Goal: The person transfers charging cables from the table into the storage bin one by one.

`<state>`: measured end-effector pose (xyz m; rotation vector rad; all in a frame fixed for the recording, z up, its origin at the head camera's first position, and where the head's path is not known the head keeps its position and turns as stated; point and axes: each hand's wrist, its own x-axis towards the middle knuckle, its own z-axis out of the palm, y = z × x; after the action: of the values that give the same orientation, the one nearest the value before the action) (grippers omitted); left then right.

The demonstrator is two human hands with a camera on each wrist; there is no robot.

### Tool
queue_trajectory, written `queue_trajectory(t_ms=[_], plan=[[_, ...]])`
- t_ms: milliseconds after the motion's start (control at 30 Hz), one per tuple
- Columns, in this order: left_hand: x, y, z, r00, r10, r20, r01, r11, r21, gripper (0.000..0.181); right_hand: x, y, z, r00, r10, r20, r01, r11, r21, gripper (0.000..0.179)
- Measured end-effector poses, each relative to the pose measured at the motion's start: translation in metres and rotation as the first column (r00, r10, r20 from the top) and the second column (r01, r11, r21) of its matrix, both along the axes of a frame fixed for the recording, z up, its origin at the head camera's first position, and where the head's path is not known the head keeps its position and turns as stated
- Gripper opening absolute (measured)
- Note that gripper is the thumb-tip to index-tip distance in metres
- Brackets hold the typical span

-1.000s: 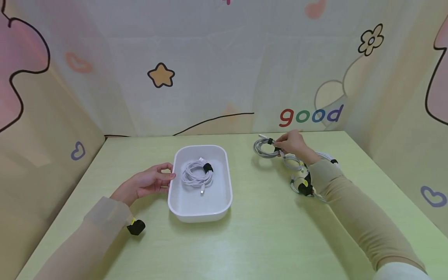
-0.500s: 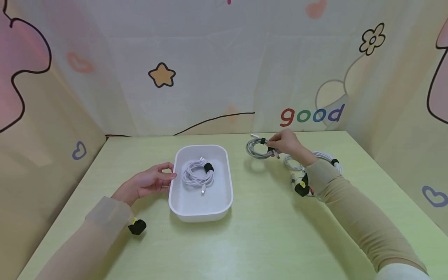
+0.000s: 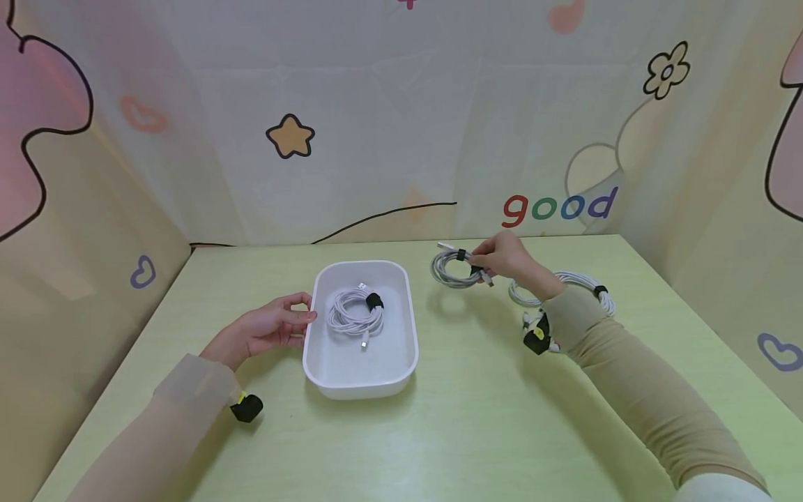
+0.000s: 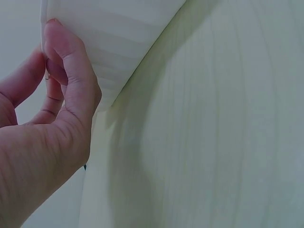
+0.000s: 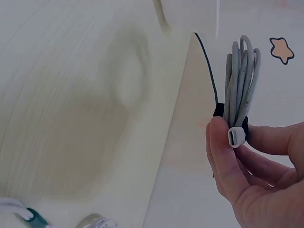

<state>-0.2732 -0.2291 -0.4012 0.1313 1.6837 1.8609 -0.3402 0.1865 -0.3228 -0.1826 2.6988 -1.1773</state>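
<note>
In the head view, a white plastic box [image 3: 364, 373] stands left of centre on the table. My left hand [image 3: 266, 328] holds the box's left rim, fingers against the outer wall [image 4: 118, 28] in the left wrist view. Inside lies a coiled white USB cable [image 3: 341, 321] with a black strap. Right of the box, my right hand [image 3: 507, 256] pinches a coiled grey USB cable [image 3: 453, 282] above the table, at its black strap. In the right wrist view the coil [image 5: 241, 78] is edge-on, with a white connector [image 5: 236, 137] towards the camera.
More coiled white cables lie at the right, partly hidden by my right forearm; one coil [image 3: 585, 280] has a black strap. The pale green table [image 3: 426, 446] ends at a printed cloth backdrop [image 3: 389, 139]. A black wrist camera [image 3: 247, 408] sits at my left cuff.
My right hand has moved left with the grey cable, away from the other coils and closer to the box. My left hand and the box have stayed in place.
</note>
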Motion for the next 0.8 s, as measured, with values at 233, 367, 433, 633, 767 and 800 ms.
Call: queue_trajectory(t_ms=[233,367,433,633,767,800], plan=[[0.001,-0.001,0.000,1.000,-0.001,0.002,0.001,1.000,0.005,0.010,0.005,-0.014,0.005,0.999,0.042,-0.014,-0.042,0.999,0.001,0.025],[0.001,-0.001,0.001,1.000,0.002,0.005,-0.002,1.000,0.009,0.010,0.010,-0.021,0.007,0.998,0.059,-0.005,-0.059,0.998,-0.002,0.025],[0.001,-0.001,0.001,1.000,0.006,0.008,-0.006,1.000,0.008,0.011,0.013,-0.025,0.009,0.998,0.067,-0.002,-0.067,0.998,-0.006,0.025],[0.001,-0.001,0.001,1.000,0.007,0.005,-0.007,1.000,0.000,0.011,0.020,-0.035,0.012,0.996,0.085,0.004,-0.085,0.996,-0.013,0.024],[0.000,-0.001,0.000,1.000,0.003,-0.002,-0.003,1.000,-0.005,0.011,0.025,-0.043,0.014,0.995,0.101,0.010,-0.101,0.995,-0.017,0.024],[0.000,-0.001,0.000,1.000,0.002,-0.004,-0.002,1.000,-0.006,0.011,0.026,-0.045,0.014,0.995,0.104,0.011,-0.103,0.994,-0.017,0.024]])
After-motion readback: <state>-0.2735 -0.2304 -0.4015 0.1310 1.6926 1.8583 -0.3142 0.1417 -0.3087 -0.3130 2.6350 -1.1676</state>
